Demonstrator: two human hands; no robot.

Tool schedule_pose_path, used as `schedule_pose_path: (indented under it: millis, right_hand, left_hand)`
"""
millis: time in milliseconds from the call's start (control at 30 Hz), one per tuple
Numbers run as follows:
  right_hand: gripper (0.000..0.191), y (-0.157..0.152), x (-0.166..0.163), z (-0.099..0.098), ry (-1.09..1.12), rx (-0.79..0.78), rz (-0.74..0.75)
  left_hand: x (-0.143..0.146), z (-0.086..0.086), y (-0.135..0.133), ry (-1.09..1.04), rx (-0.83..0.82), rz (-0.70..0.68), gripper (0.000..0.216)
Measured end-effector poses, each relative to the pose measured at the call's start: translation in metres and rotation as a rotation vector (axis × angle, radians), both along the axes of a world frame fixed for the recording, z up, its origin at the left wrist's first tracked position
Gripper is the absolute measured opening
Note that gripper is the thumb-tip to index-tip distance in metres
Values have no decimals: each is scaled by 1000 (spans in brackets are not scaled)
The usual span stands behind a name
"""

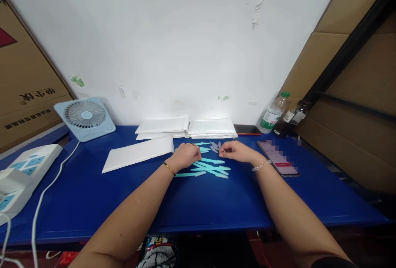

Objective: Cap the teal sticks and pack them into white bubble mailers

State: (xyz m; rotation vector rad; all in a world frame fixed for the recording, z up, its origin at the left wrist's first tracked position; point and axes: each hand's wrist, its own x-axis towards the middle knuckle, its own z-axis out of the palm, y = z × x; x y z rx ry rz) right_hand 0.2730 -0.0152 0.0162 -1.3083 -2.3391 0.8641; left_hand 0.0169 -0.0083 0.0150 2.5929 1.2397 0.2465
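Observation:
Several teal eyebrow razors with pale tips lie loosely crossed on the blue table. Others sit farther back, partly behind my left hand. That hand is closed in a pinch over the left end of the razors, and whatever is between its fingertips is hidden. My right hand is curled with thumb and fingers drawn together, just right of a small group of greyish translucent caps. What it pinches, if anything, is too small to make out.
White padded packets are stacked by the wall; a single white packet lies left. A blue fan and power strip are at left. Right are a phone, a clear bottle and a dark bottle.

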Motion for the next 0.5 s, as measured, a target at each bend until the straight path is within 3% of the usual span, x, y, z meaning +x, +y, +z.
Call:
schedule_pose_path:
  millis: [267,500]
  right_hand:
    - [34,0,-8,3,142,-72,-35]
    - [30,16,3,-15,191,-3,-159]
  left_hand:
    - [-7,3,5,-109,39,84,17]
    - [-23,-3,22,-47,79,204,16]
